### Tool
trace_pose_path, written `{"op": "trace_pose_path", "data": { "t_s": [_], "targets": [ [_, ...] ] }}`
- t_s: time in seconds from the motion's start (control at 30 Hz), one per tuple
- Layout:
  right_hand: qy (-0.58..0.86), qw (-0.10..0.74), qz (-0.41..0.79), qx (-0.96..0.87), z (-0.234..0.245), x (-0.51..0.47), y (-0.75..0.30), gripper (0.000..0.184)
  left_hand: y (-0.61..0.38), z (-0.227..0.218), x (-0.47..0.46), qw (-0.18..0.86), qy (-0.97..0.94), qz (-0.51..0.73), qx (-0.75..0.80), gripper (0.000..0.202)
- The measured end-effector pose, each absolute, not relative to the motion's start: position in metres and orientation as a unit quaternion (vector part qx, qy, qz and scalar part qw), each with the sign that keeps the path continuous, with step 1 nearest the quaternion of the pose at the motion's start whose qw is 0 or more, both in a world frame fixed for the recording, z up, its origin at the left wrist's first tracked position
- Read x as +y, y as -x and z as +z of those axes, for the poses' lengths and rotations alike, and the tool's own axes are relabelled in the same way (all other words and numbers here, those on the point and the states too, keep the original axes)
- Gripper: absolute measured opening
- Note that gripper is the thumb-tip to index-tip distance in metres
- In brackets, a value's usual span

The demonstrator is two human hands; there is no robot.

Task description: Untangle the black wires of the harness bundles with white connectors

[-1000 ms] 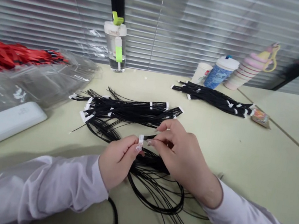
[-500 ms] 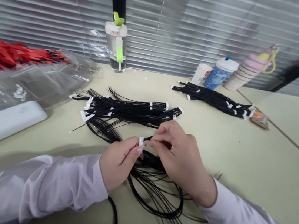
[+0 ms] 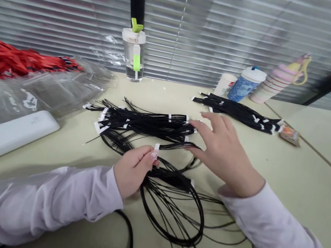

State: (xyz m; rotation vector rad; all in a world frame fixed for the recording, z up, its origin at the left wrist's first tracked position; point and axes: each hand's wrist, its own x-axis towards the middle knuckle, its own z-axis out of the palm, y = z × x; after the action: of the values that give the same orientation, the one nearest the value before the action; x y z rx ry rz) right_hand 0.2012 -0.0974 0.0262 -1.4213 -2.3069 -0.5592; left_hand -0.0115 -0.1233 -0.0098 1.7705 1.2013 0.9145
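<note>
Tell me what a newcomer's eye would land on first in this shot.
The mass of thin black wires fills the middle of the desk, many ending in white connectors. At the centre, the left hand pinches one white connector, while the right hand spreads open beside the wires. Bright red strips stand out at the far left.

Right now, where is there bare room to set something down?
Bare desk shows right of the right hand, below the far wire bundle. It's crowded around the left hand, where loose black wires and the taped bundle pile up.
</note>
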Motion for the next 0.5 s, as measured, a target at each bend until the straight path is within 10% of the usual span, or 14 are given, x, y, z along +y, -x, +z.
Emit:
{"op": "trace_pose_path", "data": {
  "t_s": [0.2,0.5],
  "targets": [
    [0.470,0.249,-0.279,-0.800,0.029,-0.087,-0.203,0.031,0.012,-0.011,-0.121,0.438,-0.639,0.384,0.503,0.036],
    [0.436,0.047,0.232,-0.868,0.052,-0.124,-0.209,0.031,0.006,-0.013,-0.122,0.472,-0.540,0.409,0.565,0.040]
  ]
}}
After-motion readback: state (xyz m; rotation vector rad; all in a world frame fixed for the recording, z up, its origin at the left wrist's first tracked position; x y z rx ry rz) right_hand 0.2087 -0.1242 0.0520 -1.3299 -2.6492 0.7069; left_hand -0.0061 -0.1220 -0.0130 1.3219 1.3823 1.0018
